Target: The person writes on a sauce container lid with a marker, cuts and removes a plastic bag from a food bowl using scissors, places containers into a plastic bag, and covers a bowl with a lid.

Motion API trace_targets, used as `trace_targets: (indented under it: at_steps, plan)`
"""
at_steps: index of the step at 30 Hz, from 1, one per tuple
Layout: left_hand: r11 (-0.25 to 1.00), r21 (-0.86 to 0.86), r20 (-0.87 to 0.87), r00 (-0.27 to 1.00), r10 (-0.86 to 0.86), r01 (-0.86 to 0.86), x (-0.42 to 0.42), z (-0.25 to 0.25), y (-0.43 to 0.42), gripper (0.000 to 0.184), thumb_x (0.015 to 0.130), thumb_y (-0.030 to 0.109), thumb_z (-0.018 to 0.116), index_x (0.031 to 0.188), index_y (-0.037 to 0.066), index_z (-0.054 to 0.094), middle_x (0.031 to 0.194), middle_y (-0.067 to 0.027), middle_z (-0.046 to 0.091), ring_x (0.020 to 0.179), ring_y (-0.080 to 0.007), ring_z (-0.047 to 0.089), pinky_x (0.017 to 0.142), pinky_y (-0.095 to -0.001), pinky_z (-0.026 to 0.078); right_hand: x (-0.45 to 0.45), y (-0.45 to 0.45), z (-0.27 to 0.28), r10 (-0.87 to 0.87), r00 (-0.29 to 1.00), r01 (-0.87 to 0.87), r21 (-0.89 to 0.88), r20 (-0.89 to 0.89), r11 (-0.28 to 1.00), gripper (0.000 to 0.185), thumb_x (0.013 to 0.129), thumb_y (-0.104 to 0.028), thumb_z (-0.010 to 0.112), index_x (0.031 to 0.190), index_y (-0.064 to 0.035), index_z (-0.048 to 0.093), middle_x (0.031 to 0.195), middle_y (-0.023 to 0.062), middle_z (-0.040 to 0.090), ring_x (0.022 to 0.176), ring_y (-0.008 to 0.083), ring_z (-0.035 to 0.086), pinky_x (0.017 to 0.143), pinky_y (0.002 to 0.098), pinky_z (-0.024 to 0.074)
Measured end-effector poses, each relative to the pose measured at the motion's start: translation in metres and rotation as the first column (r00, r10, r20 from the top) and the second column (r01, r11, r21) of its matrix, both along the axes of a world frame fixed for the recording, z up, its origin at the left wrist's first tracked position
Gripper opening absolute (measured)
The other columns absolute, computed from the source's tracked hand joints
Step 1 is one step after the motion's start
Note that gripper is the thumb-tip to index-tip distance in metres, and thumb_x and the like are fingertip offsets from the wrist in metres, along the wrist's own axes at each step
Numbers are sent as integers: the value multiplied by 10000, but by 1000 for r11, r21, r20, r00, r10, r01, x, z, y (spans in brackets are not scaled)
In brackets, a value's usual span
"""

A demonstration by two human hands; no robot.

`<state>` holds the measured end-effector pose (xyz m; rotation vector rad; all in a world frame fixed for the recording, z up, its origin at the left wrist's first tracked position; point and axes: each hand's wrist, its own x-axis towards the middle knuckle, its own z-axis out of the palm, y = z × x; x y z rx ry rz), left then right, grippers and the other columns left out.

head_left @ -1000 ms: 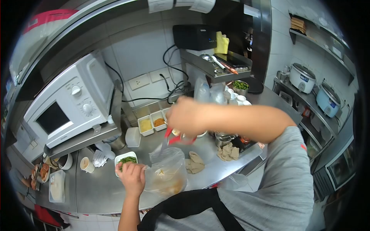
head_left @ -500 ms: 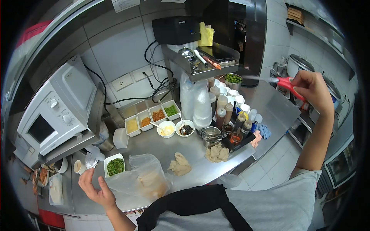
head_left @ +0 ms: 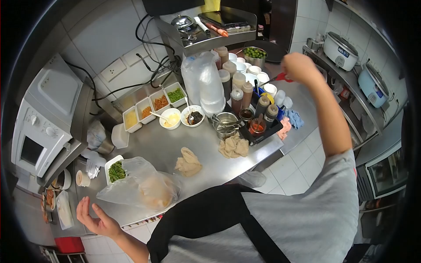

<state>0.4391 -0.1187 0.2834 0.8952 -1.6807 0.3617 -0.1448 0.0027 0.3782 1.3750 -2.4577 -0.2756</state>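
My right hand (head_left: 300,68) is closed and raised over the right part of the counter, above the bottles and white cups. It grips a bladed tool with a red handle (head_left: 284,78); its exact kind is not clear. My left hand (head_left: 97,220) is open at the counter's front edge, fingers apart and holding nothing. Nearest to it lies a clear plastic bag (head_left: 131,186) with pale yellowish food inside. Behind the bag stands a white container of cut green beans (head_left: 116,171), partly covered by the plastic.
Two white bowls (head_left: 170,119) with spoons stand before several tubs of chopped ingredients (head_left: 160,102). A black caddy (head_left: 267,133) holds sauce bottles. Two beige cloths (head_left: 188,162) lie on the steel counter (head_left: 144,147). A microwave (head_left: 41,127) is at left, rice cookers (head_left: 341,51) at right.
The view has shifted, so the counter sits higher and further left. My right hand has moved left over the cups with the red-handled tool. My left hand stays open.
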Motion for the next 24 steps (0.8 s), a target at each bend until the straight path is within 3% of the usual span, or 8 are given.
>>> trace_targets:
  at_steps: [12, 14, 15, 16, 18, 20, 22, 24]
  plan:
    - [964, 32, 129, 957, 260, -266, 31, -6, 45, 236, 875, 68, 574, 1087, -27, 618, 1119, -146, 562, 1069, -275, 509, 951, -391, 379, -107, -159, -167, 39, 999, -37, 352, 3, 935, 198, 727, -175, 649, 885, -72, 712, 948, 125, 694, 864, 260, 683, 704, 391, 552]
    - [948, 11, 189, 932, 309, -317, 36, -3, 51, 246, 869, 63, 579, 1096, -22, 617, 1126, -149, 567, 1076, -279, 510, 961, -391, 375, -122, -168, -172, 122, 992, -124, 248, 24, 961, 209, 713, -195, 645, 849, -45, 695, 946, 158, 682, 865, 308, 668, 766, 403, 542]
    - [942, 20, 194, 926, 324, -334, 41, -4, 51, 269, 849, 69, 600, 1104, -16, 617, 1136, -150, 570, 1088, -280, 507, 966, -391, 373, -155, -180, -193, 310, 951, -305, 150, -15, 941, 194, 734, -184, 608, 818, -28, 687, 898, 179, 675, 815, 322, 657, 776, 422, 526]
    - [947, 47, 154, 939, 308, -318, 45, -6, 48, 316, 816, 58, 617, 1124, -13, 605, 1153, -151, 566, 1113, -280, 494, 976, -392, 367, -162, -190, -186, 372, 928, -351, 259, -34, 900, 189, 760, -153, 568, 801, -5, 679, 870, 216, 655, 809, 329, 641, 770, 434, 505]
    - [957, 155, 59, 970, 238, -244, 62, -22, 38, 554, 754, 191, 693, 1252, 24, 514, 1242, -127, 535, 1188, -288, 452, 1010, -409, 338, -207, -207, -187, 391, 913, -376, -134, 114, 917, 227, 811, -148, 513, 807, 28, 655, 901, 259, 622, 856, 396, 601, 737, 465, 472]
    - [920, 391, -200, 977, 81, 3, 69, -38, 25, 887, 646, 402, 777, 1368, 70, 383, 1361, -123, 446, 1269, -283, 395, 1020, -451, 321, -159, -162, -125, 485, 874, -467, -244, 17, 850, 207, 823, -140, 518, 873, 10, 650, 953, 241, 619, 903, 407, 589, 776, 445, 470]
    - [808, 536, -410, 912, -6, 246, 72, -60, 12, 1201, 511, 566, 808, 1453, 112, 219, 1482, -125, 287, 1366, -290, 271, 1041, -492, 284, -95, -115, -83, 409, 888, -270, -481, 211, 834, 253, 874, -125, 561, 1080, 10, 620, 1045, 191, 628, 953, 268, 627, 848, 325, 470]
    - [683, 642, -434, 899, -53, 350, 77, -87, -1, 1354, 447, 599, 828, 1486, 132, 95, 1530, -132, 166, 1414, -301, 152, 1065, -519, 235, -35, -91, -87, 699, 657, -144, -863, 283, 485, 269, 923, -122, 552, 1159, 2, 590, 1078, 90, 630, 1003, 162, 592, 872, 277, 453]
